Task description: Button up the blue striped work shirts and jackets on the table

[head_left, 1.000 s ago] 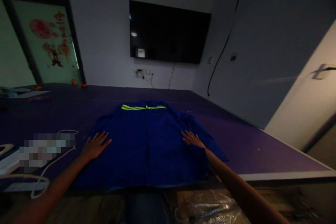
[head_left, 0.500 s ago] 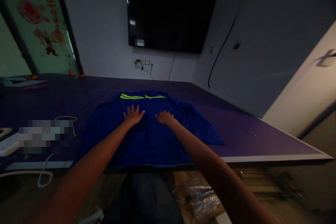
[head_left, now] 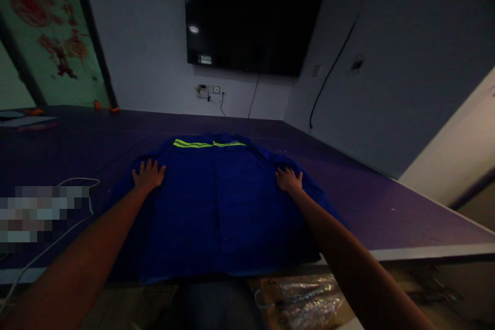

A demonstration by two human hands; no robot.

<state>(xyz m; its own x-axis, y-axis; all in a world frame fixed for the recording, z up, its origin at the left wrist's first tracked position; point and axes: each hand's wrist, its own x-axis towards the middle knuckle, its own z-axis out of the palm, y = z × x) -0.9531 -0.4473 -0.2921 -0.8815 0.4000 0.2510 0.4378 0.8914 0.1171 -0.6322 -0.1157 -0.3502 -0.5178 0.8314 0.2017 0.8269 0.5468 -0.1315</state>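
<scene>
A blue work jacket [head_left: 216,201] with yellow-green reflective stripes near its far end lies spread flat on the dark purple table [head_left: 386,206]. My left hand [head_left: 148,174] rests flat on the jacket's left side, fingers spread. On the jacket's right side lies my right hand [head_left: 288,179], also flat with fingers apart. Neither hand holds anything. The jacket's near hem hangs at the table's front edge.
A white cable [head_left: 73,185] loops on the table at the left beside a blurred patch. A black screen [head_left: 247,20] hangs on the far wall above a socket. Clear plastic wrapping [head_left: 305,299] lies below the table's front edge. Small items sit at the far left.
Half a second ago both hands were close together at the jacket's middle; they have slid apart to its left and right sides. The view has tilted slightly.
</scene>
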